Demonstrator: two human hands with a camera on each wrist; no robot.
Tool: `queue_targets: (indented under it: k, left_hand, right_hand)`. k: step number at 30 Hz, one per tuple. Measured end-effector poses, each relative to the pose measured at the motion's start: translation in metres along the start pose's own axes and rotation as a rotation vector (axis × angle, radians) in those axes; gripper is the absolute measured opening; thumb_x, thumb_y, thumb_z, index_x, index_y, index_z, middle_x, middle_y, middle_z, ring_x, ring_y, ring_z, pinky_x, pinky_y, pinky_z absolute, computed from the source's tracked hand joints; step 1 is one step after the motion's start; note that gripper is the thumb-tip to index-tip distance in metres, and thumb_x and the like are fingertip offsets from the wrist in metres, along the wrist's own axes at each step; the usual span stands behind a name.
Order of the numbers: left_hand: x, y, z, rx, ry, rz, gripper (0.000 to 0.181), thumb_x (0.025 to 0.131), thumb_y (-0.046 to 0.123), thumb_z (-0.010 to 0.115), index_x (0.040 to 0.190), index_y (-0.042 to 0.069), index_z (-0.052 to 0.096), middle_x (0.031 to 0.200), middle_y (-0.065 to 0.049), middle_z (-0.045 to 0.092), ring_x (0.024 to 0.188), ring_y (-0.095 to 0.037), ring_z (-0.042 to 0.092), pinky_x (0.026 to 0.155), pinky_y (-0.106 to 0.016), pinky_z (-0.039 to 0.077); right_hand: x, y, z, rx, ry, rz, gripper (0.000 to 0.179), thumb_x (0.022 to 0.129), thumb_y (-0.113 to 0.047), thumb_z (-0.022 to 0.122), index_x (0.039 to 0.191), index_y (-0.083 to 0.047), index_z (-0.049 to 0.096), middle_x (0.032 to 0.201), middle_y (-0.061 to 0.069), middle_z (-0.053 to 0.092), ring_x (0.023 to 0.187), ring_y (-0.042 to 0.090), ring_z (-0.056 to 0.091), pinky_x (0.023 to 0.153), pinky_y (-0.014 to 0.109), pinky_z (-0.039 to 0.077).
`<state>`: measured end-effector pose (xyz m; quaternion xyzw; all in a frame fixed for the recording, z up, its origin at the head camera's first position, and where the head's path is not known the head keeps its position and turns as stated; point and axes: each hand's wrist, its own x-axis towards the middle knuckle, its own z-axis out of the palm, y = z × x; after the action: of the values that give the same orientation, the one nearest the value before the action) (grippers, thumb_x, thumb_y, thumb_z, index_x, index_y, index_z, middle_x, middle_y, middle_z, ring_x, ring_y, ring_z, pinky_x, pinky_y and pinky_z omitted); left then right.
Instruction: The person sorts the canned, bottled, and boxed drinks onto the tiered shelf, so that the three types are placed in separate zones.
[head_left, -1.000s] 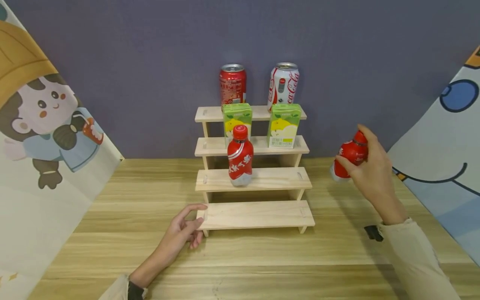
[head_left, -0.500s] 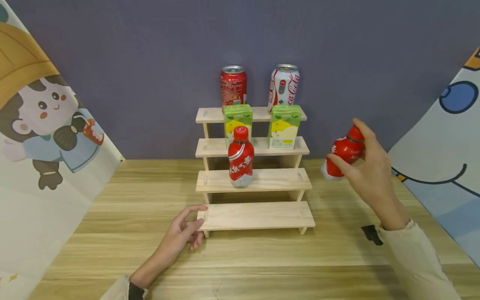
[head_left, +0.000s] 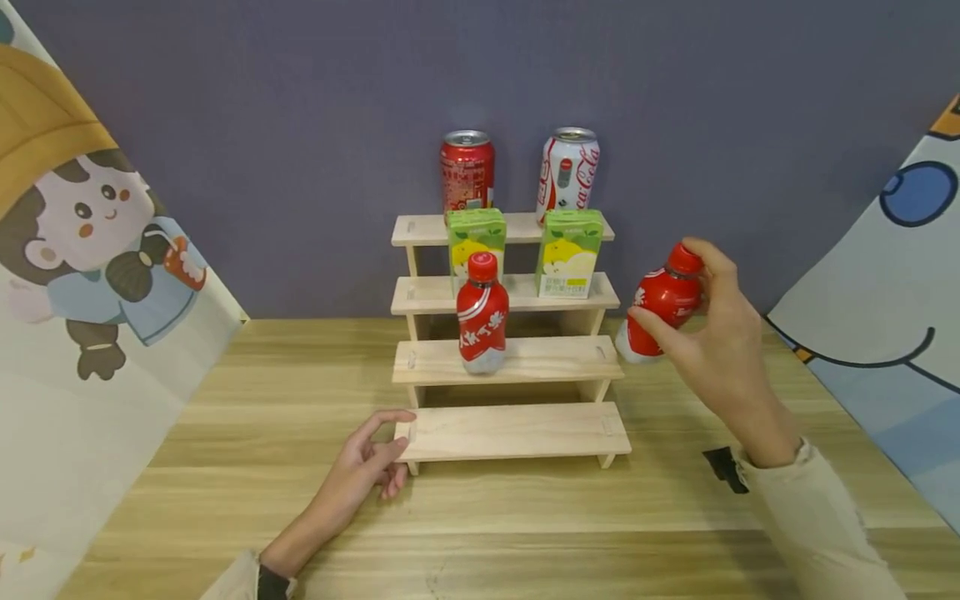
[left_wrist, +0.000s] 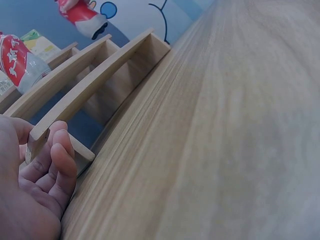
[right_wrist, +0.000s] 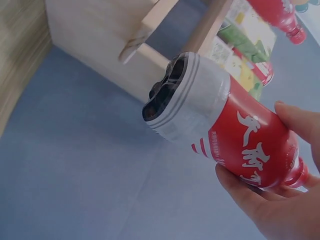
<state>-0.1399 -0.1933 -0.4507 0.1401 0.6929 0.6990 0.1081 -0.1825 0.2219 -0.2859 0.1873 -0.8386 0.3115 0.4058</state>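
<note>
My right hand grips a red bottle with a red cap, thumb on the near side and fingers round its upper part. The bottle leans, its pale base pointing down and left, in the air just right of the wooden step shelf. In the right wrist view the bottle shows white lettering and its underside. My left hand holds the left end of the lowest step, which lies between thumb and fingers in the left wrist view. A second red bottle stands upright on the second step from the bottom, left of centre.
Two green juice cartons stand on the third step. On the top step are a red can and a white can. Behind rises a dark wall; printed panels flank the wooden table.
My right hand has carried the bottle left, closer to the right end of the shelf. The left hand has stayed on the lowest step.
</note>
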Motion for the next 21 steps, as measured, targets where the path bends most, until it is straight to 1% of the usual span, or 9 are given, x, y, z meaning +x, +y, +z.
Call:
queue_targets:
  k: [4,8,10,12,15,17,21]
  left_hand:
    - [-0.001,0.000,-0.001,0.000,-0.008,0.013,0.041,0.105,0.019,0.052,0.142,0.007,0.042,0.063,-0.006,0.062,0.051,-0.011,0.055,0.045,-0.022,0.046]
    - [0.001,0.000,-0.002,-0.002,-0.002,0.011,0.041,0.104,0.020,0.053,0.142,0.008,0.043,0.063,-0.006,0.061,0.050,-0.011,0.054,0.045,-0.021,0.046]
    - [0.001,0.000,-0.002,-0.005,-0.002,0.007,0.041,0.104,0.020,0.053,0.142,0.008,0.043,0.063,-0.006,0.061,0.050,-0.012,0.054,0.045,-0.021,0.046]
    - [0.002,-0.001,-0.001,-0.008,-0.005,0.002,0.041,0.104,0.020,0.053,0.142,0.008,0.043,0.062,-0.006,0.061,0.051,-0.012,0.054,0.045,-0.021,0.045]
    - [0.002,-0.001,-0.001,-0.012,-0.005,-0.002,0.042,0.104,0.021,0.054,0.142,0.008,0.043,0.062,-0.006,0.061,0.051,-0.012,0.054,0.045,-0.021,0.045]
    - [0.002,-0.002,0.000,-0.015,-0.004,-0.002,0.042,0.104,0.021,0.054,0.142,0.008,0.043,0.062,-0.006,0.061,0.051,-0.012,0.054,0.045,-0.021,0.045]
    - [0.001,-0.002,0.000,-0.015,-0.009,0.010,0.041,0.104,0.020,0.054,0.142,0.008,0.043,0.062,-0.006,0.061,0.050,-0.011,0.054,0.045,-0.021,0.045]
  right_hand:
    - [0.004,-0.009,0.007,0.015,0.000,-0.040,0.094,0.068,0.001,0.090,0.147,-0.013,0.041,0.128,0.016,0.061,0.104,0.029,0.060,0.087,0.003,0.039]
    - [0.008,-0.019,0.016,0.029,-0.011,-0.031,0.092,0.071,-0.004,0.089,0.149,-0.016,0.042,0.133,0.011,0.059,0.111,0.027,0.059,0.091,0.007,0.041]
    - [0.009,-0.023,0.023,0.042,-0.011,-0.033,0.091,0.072,-0.006,0.089,0.149,-0.017,0.043,0.134,0.009,0.058,0.113,0.025,0.059,0.094,0.015,0.047]
    - [0.010,-0.026,0.031,0.072,-0.008,-0.041,0.089,0.072,-0.006,0.089,0.148,-0.017,0.045,0.134,0.008,0.059,0.114,0.025,0.059,0.094,0.027,0.053]
    - [0.011,-0.031,0.042,0.103,-0.009,-0.057,0.087,0.073,-0.007,0.089,0.147,-0.016,0.045,0.134,0.008,0.059,0.116,0.025,0.058,0.092,0.045,0.055]
    - [0.011,-0.033,0.049,0.114,-0.025,-0.064,0.086,0.074,-0.007,0.088,0.147,-0.014,0.045,0.136,0.008,0.058,0.118,0.025,0.058,0.093,0.048,0.054]
    - [0.007,-0.034,0.058,0.120,-0.055,-0.068,0.087,0.074,-0.007,0.088,0.148,-0.011,0.043,0.139,0.009,0.056,0.120,0.025,0.057,0.093,0.047,0.054]
